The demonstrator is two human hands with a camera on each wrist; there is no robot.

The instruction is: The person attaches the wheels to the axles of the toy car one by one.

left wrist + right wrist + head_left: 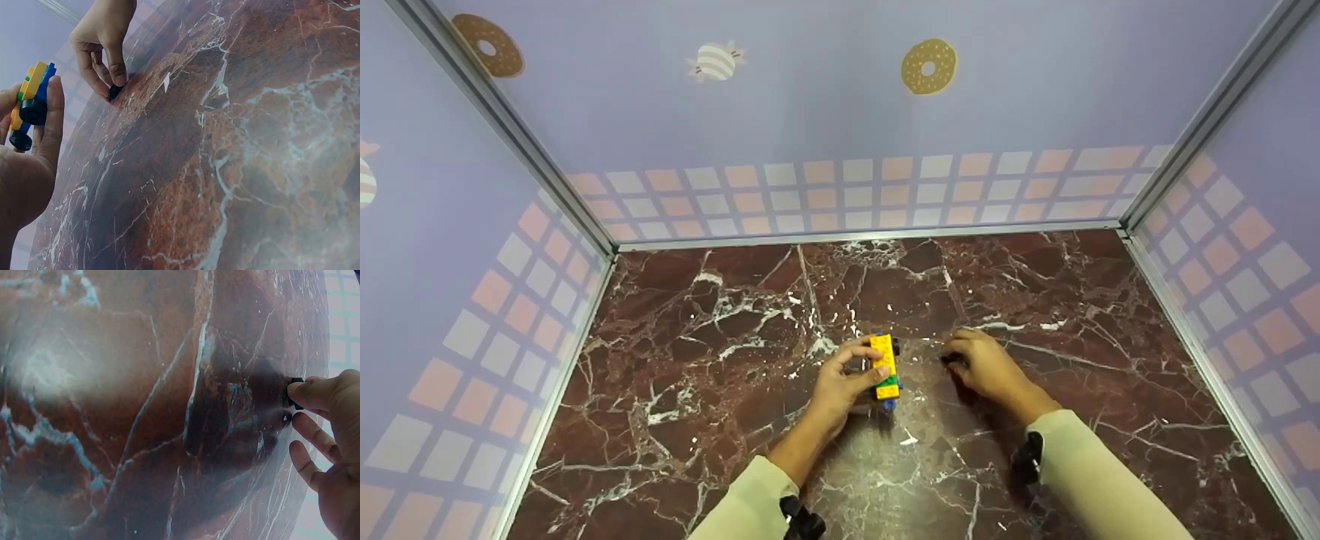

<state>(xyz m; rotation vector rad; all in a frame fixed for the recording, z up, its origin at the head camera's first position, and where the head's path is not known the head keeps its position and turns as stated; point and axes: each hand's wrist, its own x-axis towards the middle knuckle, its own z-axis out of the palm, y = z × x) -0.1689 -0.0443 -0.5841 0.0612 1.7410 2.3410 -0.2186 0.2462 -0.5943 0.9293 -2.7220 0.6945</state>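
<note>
A toy car of building bricks [885, 346], yellow on top with a green brick and blue parts beneath, is gripped by my left hand [836, 384]. Thumb and fingers hold its sides. Two black wheels [33, 112] show along one side of it in the left wrist view. To the right of the car, my right hand [988, 367] pinches a small black toy wheel [298, 405] between thumb and index finger, right at the tabletop. Its other fingers are loosely bent in the right wrist view. A second small dark round piece [286, 418] shows beside those fingertips.
The dark red marbled tabletop [720, 435] has white veins and small white flecks. Lilac panels with pink and white checks enclose it at the back [825, 120], left [442, 247] and right [1260, 150]. Black straps [1026, 457] circle both sleeves.
</note>
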